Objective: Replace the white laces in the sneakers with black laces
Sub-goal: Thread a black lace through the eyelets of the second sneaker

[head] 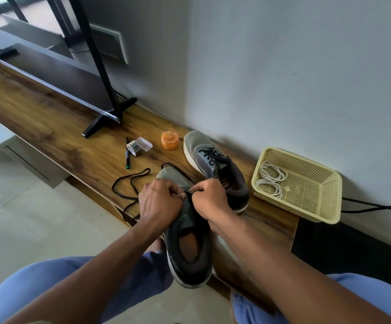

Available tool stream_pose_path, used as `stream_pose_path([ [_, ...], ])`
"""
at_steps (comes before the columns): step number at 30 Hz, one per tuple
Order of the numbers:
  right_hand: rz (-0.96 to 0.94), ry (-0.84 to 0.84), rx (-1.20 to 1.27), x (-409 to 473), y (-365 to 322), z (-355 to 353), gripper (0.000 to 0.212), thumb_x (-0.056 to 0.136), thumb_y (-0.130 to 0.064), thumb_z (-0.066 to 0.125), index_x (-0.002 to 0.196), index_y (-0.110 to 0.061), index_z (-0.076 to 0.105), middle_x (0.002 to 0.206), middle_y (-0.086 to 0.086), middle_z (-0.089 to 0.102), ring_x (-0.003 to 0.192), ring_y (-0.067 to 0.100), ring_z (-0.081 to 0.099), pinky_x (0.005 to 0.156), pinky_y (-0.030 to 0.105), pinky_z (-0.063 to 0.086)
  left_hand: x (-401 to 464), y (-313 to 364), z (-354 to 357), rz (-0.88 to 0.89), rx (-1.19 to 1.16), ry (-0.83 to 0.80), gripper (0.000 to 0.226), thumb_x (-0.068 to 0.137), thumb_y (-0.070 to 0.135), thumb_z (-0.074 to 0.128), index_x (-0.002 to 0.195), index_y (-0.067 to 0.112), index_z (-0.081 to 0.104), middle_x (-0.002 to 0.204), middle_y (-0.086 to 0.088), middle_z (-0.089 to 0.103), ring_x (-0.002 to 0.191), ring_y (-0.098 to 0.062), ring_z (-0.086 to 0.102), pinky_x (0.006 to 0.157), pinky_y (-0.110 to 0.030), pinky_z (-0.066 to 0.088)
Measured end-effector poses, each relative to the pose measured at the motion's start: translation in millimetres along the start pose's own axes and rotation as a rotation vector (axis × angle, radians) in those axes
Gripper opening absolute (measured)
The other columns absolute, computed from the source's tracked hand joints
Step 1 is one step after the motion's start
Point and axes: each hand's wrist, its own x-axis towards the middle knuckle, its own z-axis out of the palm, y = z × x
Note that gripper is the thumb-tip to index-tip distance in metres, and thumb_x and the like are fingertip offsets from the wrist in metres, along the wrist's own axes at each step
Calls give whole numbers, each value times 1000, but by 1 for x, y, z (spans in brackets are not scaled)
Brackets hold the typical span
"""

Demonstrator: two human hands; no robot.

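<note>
Two hands worked at the near sneaker [185,220] in the head view, which lay on the front edge of the wooden surface [56,134], its heel hanging out over the person's lap. The left hand [160,201] and the right hand [209,197] each had their fingers curled, pinching the black lace [129,183] over the shoe's eyelets. The loose run of that lace looped across the surface to the left of the shoe and round its toe. The second sneaker [215,169] stood just behind, near the wall, already threaded with a black lace. To its right sat a yellow basket [311,195] with the white laces [270,178] coiled inside. An orange jar [170,141], a small clear box [139,146] and a pen [127,153] lay farther back, near a black stand [105,118].
</note>
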Motion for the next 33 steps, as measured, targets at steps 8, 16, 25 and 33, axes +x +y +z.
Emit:
stream_pose_path([
  [8,-12,-27,24,3,6,1,21,89,-5,63,102,-13,78,102,3,71,102,20,64,91,34,56,-1,-1,5,55,53,30,12,89,19,79,78,23,77,74,15,64,66,5,48,71,-27,34],
  [16,-9,14,-1,3,8,7,16,86,-8,68,92,-18,78,102,5,76,102,23,68,80,26,50,5,5,-3,143,188,-71,10,87,15,77,85,25,80,87,8,72,86,-13,64,71,-28,44],
  [25,-53,18,-12,2,8,4,22,89,-7,62,97,-17,80,106,5,77,107,23,68,91,33,55,9,3,-8,125,179,-83,9,85,18,79,85,27,79,79,18,64,79,-3,58,70,-23,37],
  [33,-47,5,5,4,9,4,21,91,-7,62,98,-17,80,108,5,76,106,24,68,93,34,56,10,-2,-6,96,187,-69,8,89,20,75,84,25,78,74,19,57,73,0,50,63,-23,33],
])
